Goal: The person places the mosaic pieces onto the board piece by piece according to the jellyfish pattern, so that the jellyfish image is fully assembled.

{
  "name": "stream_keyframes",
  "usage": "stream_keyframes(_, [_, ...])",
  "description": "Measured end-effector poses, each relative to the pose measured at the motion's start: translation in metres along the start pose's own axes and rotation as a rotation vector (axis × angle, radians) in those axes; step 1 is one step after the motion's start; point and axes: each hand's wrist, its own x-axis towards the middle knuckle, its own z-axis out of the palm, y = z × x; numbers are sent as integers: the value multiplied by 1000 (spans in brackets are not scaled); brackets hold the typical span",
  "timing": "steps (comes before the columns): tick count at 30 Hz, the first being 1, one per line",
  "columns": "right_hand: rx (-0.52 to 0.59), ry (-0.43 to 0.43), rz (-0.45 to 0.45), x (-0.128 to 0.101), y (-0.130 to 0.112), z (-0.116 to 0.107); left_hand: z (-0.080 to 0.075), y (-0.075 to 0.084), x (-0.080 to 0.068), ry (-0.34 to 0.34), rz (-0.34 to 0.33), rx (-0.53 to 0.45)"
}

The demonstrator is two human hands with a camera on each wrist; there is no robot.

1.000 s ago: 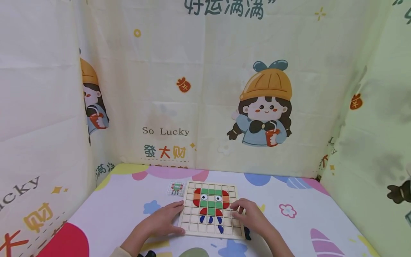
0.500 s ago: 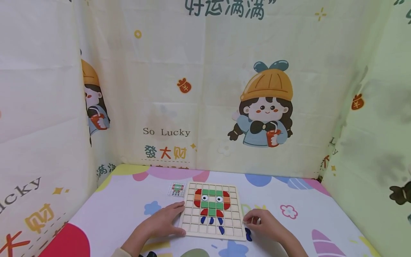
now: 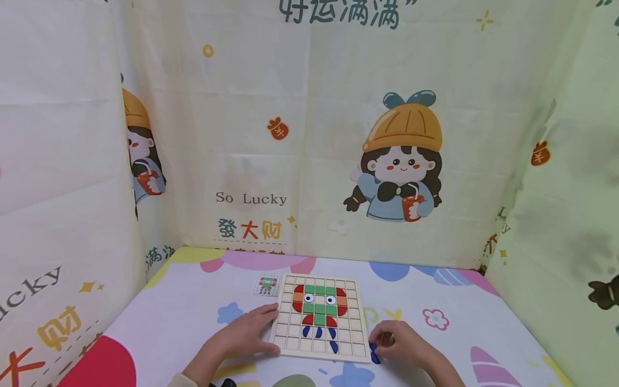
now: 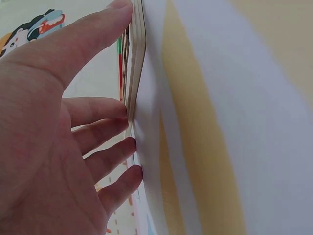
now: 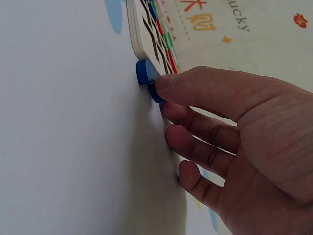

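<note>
Far left of the cloth-covered table (image 3: 184, 317) I note a small printed pattern card (image 3: 266, 284) lying flat just beside the far-left corner of the square wooden grid board (image 3: 316, 348). The left hand (image 3: 246, 336) rests against the board's left edge, fingers fairly straight and spread along it; in the left wrist view the fingertips (image 4: 128, 112) touch the board's thin side, bracing rather than gripping. On the board sits a figure of flat coloured tiles: green squares in the middle, two white eye tiles, red quarter-rounds and orange squares at the sides, and small blue leaf shapes below as legs. Right of the board's near-right corner lies a small blue rounded wooden tile (image 3: 374, 352), on the cloth, touching or just beside the board's edge. The right hand (image 3: 403, 344) is on it; in the right wrist view the thumb tip presses the tile's (image 5: 146, 73) top edge while the other fingers curl loosely under. I cannot tell whether a second finger pinches the tile from below. My judgement: to do this well, keep the left hand steady so the board does not slide, and get a thumb-and-forefinger pinch on the tile's thin sides before lifting, since it lies flat and tight to the board.
</note>
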Motion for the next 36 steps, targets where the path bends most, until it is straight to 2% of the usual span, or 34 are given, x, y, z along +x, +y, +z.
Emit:
stream_keyframes(5, [-9, 0, -1, 1, 3, 1, 0, 1, 0, -2, -2, 5])
stream_keyframes(13, [-54, 99, -27, 2, 6, 0, 0, 2, 0, -4, -5, -3])
stream_keyframes(23, [-55, 106, -165, 1, 11, 1, -2, 2, -2, 2, 13, 2])
stream_keyframes(29, [-60, 114, -140, 1, 10, -1, -2, 3, -1, 2, 7, 1])
stream_keyframes(36, [-84, 130, -61, 1, 10, 1, -2, 2, -2, 1, 12, 0])
